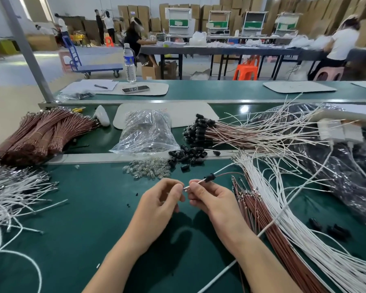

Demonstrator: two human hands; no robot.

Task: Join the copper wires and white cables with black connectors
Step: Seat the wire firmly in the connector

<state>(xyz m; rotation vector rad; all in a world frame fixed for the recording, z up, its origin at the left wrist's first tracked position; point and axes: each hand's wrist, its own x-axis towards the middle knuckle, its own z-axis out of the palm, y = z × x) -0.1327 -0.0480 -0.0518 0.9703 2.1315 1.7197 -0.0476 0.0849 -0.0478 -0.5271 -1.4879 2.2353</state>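
Black connector (209, 178) sits threaded on a white cable (224, 169) and a copper wire (230, 174), held above the middle of the green desk (82, 218). The right hand (211, 199) pinches the cable end just left of it. The left hand (163, 199) has curled fingers (179, 187) pinching a small shiny part (186, 188) against that end.

Just beyond lie clear glass pieces (148, 171) and loose connectors (186, 157) by a metal rail (93, 158). A wire fan (273, 218) crowds the right forearm, and tangled cables (13, 193) sprawl at the left edge. Bare desk lies below and left of the hands.
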